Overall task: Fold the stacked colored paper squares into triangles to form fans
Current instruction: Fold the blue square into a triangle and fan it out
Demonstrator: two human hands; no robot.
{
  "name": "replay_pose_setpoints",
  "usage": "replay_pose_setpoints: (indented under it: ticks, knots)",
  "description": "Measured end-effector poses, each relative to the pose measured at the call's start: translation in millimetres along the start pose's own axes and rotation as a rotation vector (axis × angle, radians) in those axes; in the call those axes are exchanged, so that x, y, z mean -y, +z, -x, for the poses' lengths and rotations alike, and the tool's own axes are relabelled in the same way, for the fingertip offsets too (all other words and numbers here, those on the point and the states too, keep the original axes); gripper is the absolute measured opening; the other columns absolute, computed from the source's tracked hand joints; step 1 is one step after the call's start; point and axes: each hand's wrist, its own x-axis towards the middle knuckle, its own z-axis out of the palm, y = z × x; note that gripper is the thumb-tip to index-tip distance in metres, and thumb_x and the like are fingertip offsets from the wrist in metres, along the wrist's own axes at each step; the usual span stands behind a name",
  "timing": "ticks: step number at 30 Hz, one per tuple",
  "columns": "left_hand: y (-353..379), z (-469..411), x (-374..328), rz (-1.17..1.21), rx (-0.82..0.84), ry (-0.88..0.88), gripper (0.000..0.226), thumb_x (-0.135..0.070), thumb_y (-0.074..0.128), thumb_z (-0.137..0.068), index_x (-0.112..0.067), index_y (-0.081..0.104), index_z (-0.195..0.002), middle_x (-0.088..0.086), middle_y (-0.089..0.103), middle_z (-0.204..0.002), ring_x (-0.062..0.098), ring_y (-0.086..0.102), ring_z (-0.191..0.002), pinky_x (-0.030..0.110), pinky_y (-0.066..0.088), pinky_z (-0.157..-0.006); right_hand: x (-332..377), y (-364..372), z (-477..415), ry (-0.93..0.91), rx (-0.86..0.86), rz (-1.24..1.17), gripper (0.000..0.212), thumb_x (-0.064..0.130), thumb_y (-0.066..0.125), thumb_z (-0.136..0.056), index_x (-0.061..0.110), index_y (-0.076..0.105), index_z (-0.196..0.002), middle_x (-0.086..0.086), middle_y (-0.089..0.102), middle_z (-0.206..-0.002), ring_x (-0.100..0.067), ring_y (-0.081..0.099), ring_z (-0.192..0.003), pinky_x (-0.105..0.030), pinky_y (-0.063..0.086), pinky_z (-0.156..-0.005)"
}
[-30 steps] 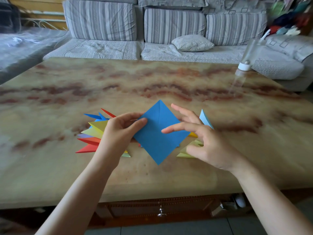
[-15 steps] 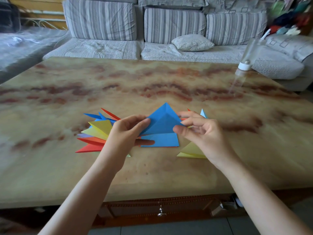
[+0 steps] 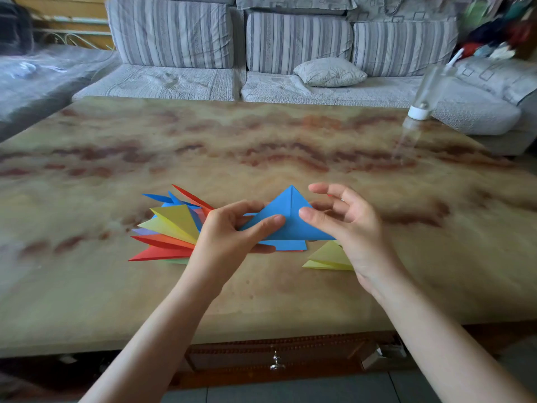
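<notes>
Blue paper (image 3: pixel 287 219), folded into a triangle with its apex up and a crease down its middle, is held just above the surface (image 3: pixel 261 141) near its front edge. The left hand (image 3: pixel 229 237) pinches the triangle's 9 o'clock corner between thumb and curled fingers (image 3: pixel 247 206). The right hand (image 3: pixel 351 228) lays its thumb on the front face at 3 o'clock. Its other fingers are loosely spread behind the paper, and it cannot be told whether they touch the back. Directly under the triangle, at 6 o'clock, flat sheets (image 3: pixel 286 245) lie on the surface, blue on top with a red edge showing beneath. At 9 o'clock a fan of folded triangles (image 3: pixel 171 228) in yellow, orange, red and blue spreads out beside the left hand. At 4 o'clock a yellow folded triangle (image 3: pixel 328 257) lies partly under the right wrist. A clear bottle (image 3: pixel 427 91) stands at the surface's far 2 o'clock corner, before a striped sofa (image 3: pixel 174 39).
</notes>
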Motion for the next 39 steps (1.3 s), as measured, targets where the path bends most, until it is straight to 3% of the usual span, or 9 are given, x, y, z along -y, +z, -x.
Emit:
replay_pose_setpoints:
  ticks: [4,6,39]
  knots:
    - [-0.2,2.1,0.5,-0.018,0.028,0.016,0.009,-0.013,0.073,-0.077,-0.019,0.069,-0.083,-0.011,0.072,-0.068,0.004,0.068,-0.068,0.025,0.059,-0.062,0.5,1.2,0.2,-0.001,-0.041,0.035,0.004,0.018,0.074,-0.077,0.019,0.071,-0.077,0.005,0.07,-0.076,-0.002,0.062,-0.076,-0.008,0.043,-0.071]
    - [-0.2,2.5,1.1,-0.032,0.035,0.018,0.008,-0.014,0.072,-0.078,-0.015,0.07,-0.085,-0.008,0.073,-0.071,0.005,0.068,-0.068,0.025,0.059,-0.062,0.7,1.1,0.3,-0.006,-0.05,0.034,0.006,0.017,0.074,-0.078,0.019,0.071,-0.073,0.006,0.069,-0.072,-0.001,0.061,-0.071,-0.006,0.042,-0.067]
    - [2.1,6.0,-2.7,0.003,0.02,-0.031,0.015,-0.009,0.072,-0.078,-0.015,0.072,-0.092,-0.002,0.076,-0.08,0.009,0.071,-0.073,0.018,0.055,-0.059,4.2,2.8,2.7,0.008,-0.043,0.017,0.009,0.014,0.073,-0.079,0.019,0.07,-0.073,0.003,0.068,-0.074,-0.003,0.061,-0.07,-0.006,0.042,-0.066]
